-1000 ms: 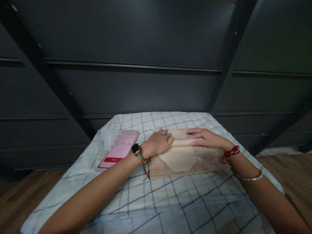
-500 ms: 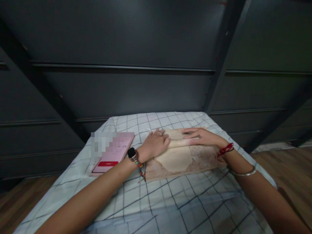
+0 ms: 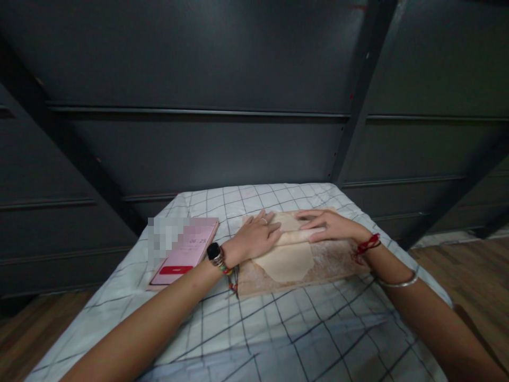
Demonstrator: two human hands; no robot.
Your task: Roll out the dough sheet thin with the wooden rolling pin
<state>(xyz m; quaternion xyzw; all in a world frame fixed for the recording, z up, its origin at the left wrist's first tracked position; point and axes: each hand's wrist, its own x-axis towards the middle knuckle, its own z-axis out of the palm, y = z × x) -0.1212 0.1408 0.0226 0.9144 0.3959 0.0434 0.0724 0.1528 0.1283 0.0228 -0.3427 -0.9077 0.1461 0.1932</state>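
Head view: the left hand (image 3: 256,236) and right hand (image 3: 330,225) lie palm-down on the pin (image 3: 296,236), fingers stretched flat, the left's slightly spread and the right's close together. Since a second ago the pin has rolled only a touch nearer across the dough (image 3: 284,262). The dough lies thin on the board (image 3: 338,260), on the cloth (image 3: 278,329). The phone (image 3: 185,254) to the left now reads 06:25.

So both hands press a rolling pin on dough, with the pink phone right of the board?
No: the head view shows the pink phone left of the board. The left hand and right hand do press the rolling pin on dough.
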